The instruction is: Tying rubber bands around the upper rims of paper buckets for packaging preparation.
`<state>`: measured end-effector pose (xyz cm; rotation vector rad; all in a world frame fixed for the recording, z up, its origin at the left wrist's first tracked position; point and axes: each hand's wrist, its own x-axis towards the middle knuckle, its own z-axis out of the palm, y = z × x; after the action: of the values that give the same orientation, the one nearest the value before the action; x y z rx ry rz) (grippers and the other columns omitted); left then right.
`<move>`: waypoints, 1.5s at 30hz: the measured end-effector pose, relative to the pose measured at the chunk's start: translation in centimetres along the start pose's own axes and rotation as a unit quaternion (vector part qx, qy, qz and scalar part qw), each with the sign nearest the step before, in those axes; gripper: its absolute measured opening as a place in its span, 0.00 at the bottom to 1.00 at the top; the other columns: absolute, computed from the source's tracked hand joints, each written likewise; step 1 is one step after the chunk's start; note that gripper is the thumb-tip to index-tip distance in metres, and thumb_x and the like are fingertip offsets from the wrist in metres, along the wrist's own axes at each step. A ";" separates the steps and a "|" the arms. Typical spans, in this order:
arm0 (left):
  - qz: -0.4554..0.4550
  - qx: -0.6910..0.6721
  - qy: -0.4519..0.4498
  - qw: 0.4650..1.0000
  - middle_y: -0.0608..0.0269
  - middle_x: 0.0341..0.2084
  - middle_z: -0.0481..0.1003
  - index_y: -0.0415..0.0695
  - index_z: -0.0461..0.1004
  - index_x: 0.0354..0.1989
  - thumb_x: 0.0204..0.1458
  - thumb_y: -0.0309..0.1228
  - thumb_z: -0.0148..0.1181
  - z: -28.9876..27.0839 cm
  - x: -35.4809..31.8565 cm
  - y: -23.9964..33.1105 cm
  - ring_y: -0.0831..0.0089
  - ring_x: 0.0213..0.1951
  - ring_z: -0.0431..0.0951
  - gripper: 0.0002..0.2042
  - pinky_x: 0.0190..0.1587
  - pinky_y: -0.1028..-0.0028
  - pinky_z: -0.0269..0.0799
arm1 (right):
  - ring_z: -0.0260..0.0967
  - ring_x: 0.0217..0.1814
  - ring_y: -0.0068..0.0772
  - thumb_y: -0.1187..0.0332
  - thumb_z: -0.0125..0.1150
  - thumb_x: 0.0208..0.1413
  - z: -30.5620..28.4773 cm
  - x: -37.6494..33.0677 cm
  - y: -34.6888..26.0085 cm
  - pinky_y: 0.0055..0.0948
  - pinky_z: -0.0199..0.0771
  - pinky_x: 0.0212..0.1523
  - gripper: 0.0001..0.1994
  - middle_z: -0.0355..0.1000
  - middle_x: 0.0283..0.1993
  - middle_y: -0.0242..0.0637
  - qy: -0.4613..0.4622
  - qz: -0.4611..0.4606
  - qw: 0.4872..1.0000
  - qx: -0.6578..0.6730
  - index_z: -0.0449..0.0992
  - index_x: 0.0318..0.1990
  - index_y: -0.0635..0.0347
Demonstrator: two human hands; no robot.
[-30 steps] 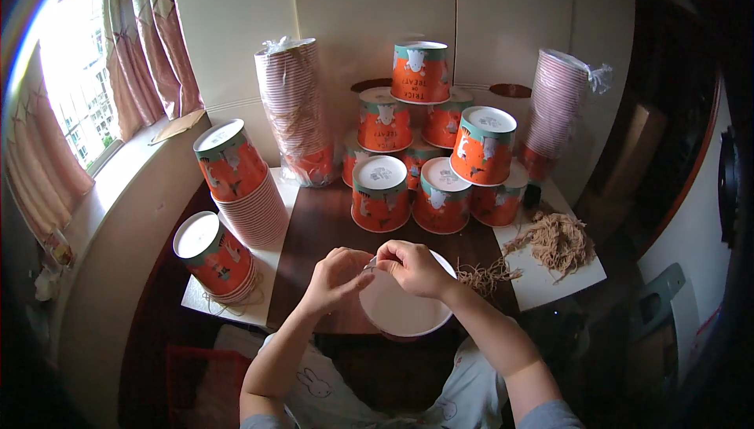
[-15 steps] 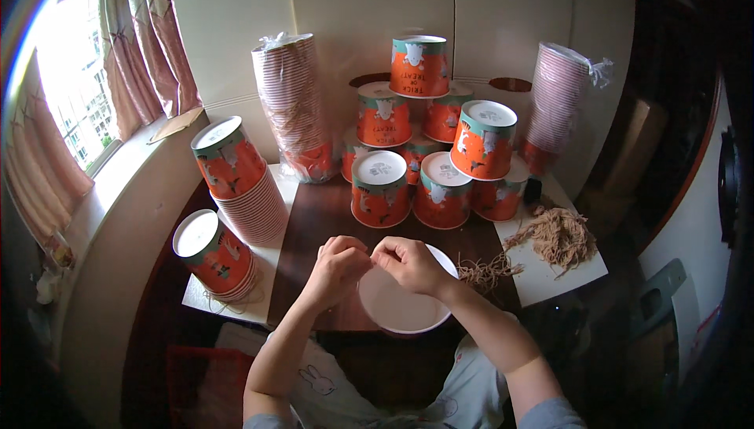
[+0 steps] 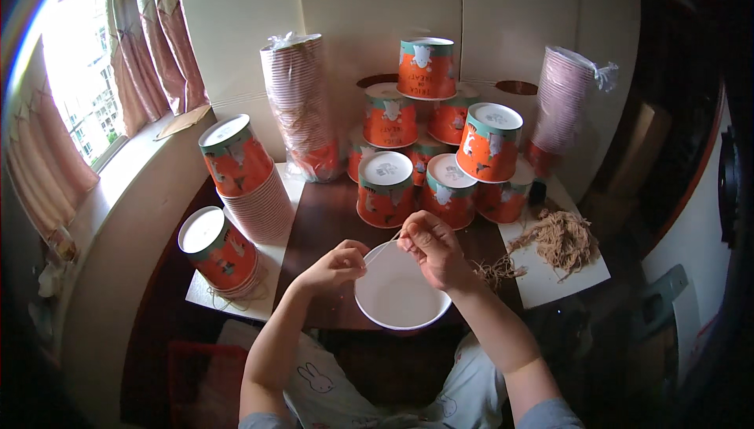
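A white paper bucket (image 3: pixel 400 295) lies open-mouth up at the near edge of the dark wooden table (image 3: pixel 330 217). My left hand (image 3: pixel 336 265) pinches its left rim and one end of a thin string (image 3: pixel 382 250). My right hand (image 3: pixel 430 247) holds the string's other end above the far rim. The string runs taut between both hands. Behind my hands stands a pile of upturned orange and teal paper buckets (image 3: pixel 428 154).
Two leaning stacks of orange buckets (image 3: pixel 236 193) stand at the left on white sheets. Bagged cup stacks (image 3: pixel 298 107) (image 3: pixel 561 99) flank the pile. A heap of tan twine (image 3: pixel 559 240) lies on a white sheet at the right. A window and curtains (image 3: pixel 94 75) are at the left.
Both hands have drawn slightly apart over the white bucket, and the string now stretches between them. The bucket has stayed in place.
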<state>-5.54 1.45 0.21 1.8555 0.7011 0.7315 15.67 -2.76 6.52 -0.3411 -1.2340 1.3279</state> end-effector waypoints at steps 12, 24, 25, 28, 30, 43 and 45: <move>0.056 0.142 0.046 0.987 0.64 0.30 0.65 0.41 0.72 0.30 0.39 0.28 0.61 0.5 -0.6 2.4 0.74 0.33 0.69 0.09 0.35 0.77 0.67 | 0.53 0.19 0.13 0.67 0.45 0.56 -0.3 -0.2 -1.3 0.14 0.56 0.21 0.07 0.59 0.22 0.27 -0.043 0.080 0.991 -0.100 0.66 0.31 0.60; -0.076 0.084 0.102 0.988 0.63 0.25 0.73 0.37 0.72 0.29 0.44 0.24 0.57 0.4 -0.7 1.4 0.78 0.30 0.72 0.04 0.35 0.78 0.69 | 0.44 0.17 0.11 0.68 0.48 0.53 -1.1 -0.2 -1.9 0.13 0.43 0.17 0.04 0.53 0.18 0.22 0.020 0.081 0.994 -0.070 0.65 0.28 0.56; -0.065 0.066 0.085 0.992 0.64 0.26 0.72 0.37 0.71 0.28 0.45 0.23 0.56 0.2 -0.7 1.1 0.79 0.30 0.71 0.03 0.35 0.79 0.69 | 0.44 0.17 0.11 0.68 0.48 0.53 -1.3 -0.2 -1.8 0.13 0.44 0.17 0.04 0.53 0.18 0.22 0.024 0.076 0.996 -0.041 0.65 0.28 0.56; -0.039 -0.025 0.048 0.998 0.66 0.26 0.71 0.38 0.70 0.28 0.46 0.22 0.55 0.0 -0.9 -0.1 0.80 0.31 0.70 0.02 0.35 0.80 0.68 | 0.44 0.17 0.11 0.68 0.48 0.52 -1.5 0.0 -1.8 0.13 0.44 0.17 0.04 0.54 0.19 0.22 0.040 0.075 0.996 0.014 0.65 0.28 0.55; -0.043 -0.063 0.025 0.997 0.66 0.27 0.71 0.38 0.69 0.28 0.46 0.22 0.55 0.0 -0.8 -0.4 0.80 0.32 0.70 0.02 0.36 0.80 0.68 | 0.45 0.17 0.12 0.68 0.48 0.52 -2.0 0.1 -1.7 0.13 0.44 0.17 0.04 0.55 0.20 0.23 0.051 0.076 0.994 0.052 0.65 0.28 0.55; -0.129 -0.106 0.079 0.983 0.66 0.25 0.71 0.40 0.68 0.30 0.49 0.30 0.52 0.2 -0.7 0.2 0.80 0.29 0.69 0.06 0.32 0.79 0.66 | 0.44 0.18 0.10 0.70 0.47 0.51 -1.8 -0.1 -3.0 0.12 0.45 0.18 0.04 0.54 0.19 0.22 0.022 0.092 0.993 -0.069 0.65 0.26 0.56; -0.167 -0.096 0.094 0.977 0.66 0.25 0.71 0.41 0.68 0.31 0.50 0.32 0.51 0.4 -0.3 0.7 0.80 0.27 0.69 0.07 0.29 0.79 0.65 | 0.50 0.21 0.11 0.69 0.47 0.51 -1.7 -0.2 -3.0 0.13 0.51 0.21 0.05 0.58 0.20 0.23 0.005 0.060 0.988 -0.140 0.66 0.27 0.58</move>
<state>-5.34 0.71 0.70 1.4580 0.9997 0.7295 18.71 -3.04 8.10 -0.6293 -1.4129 1.2510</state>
